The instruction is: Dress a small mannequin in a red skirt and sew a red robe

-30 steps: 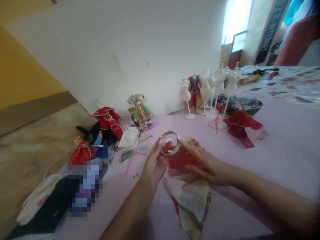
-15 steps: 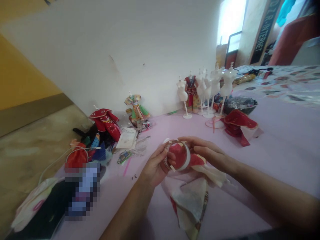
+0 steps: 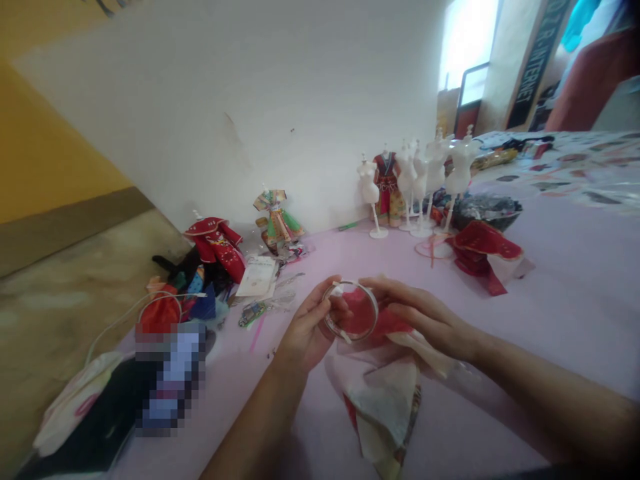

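My left hand is closed round the left side of a ring-shaped roll of tape, held tilted up so that red cloth shows through its middle. My right hand has its fingers stretched out, the tips at the roll's upper right edge; what lies under them is partly hidden. Below both hands a doll-sized garment of red and cream cloth rests on the table, its pale inner side facing up.
Several white doll mannequins stand by the wall, one in a red and gold dress. A red garment lies at the right. To the left are a red robe, a paper card and a blurred-out phone-like object.
The roll of tape has turned slightly in my left hand, facing me more. My right fingers have shifted a little at its edge. The whole view has moved slightly.
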The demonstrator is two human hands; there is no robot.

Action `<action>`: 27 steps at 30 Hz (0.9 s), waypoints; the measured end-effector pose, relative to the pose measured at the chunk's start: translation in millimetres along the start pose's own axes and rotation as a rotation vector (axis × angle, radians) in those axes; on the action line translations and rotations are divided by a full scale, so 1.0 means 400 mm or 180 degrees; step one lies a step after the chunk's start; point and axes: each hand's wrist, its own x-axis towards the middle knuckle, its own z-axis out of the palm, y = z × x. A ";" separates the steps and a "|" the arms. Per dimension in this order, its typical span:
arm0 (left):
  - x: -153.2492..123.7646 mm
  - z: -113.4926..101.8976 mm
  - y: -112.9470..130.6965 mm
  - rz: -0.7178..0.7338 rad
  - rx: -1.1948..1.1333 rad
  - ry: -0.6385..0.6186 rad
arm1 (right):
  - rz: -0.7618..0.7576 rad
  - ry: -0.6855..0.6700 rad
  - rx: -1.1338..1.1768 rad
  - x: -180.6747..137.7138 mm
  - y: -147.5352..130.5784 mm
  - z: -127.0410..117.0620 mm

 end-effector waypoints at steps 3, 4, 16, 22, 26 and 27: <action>0.008 0.007 0.004 0.0126 -0.0230 0.0360 | -0.0105 -0.0052 -0.0263 -0.002 0.006 0.002; 0.011 0.011 0.006 0.0188 -0.0352 0.0558 | -0.0146 -0.0086 -0.0377 -0.003 0.009 0.004; 0.021 0.036 -0.031 0.0092 -0.0316 0.1154 | -0.0384 -0.0021 -0.1429 -0.014 0.048 0.055; 0.000 0.064 -0.061 -0.0271 -0.0195 0.0939 | -0.0367 0.0158 -0.1504 -0.009 0.039 0.049; -0.007 0.073 -0.066 -0.0440 -0.0258 0.0747 | -0.0295 0.0240 -0.1479 -0.008 0.032 0.045; -0.007 0.071 -0.065 -0.0472 -0.0290 0.0739 | -0.0282 0.0258 -0.1477 -0.007 0.031 0.044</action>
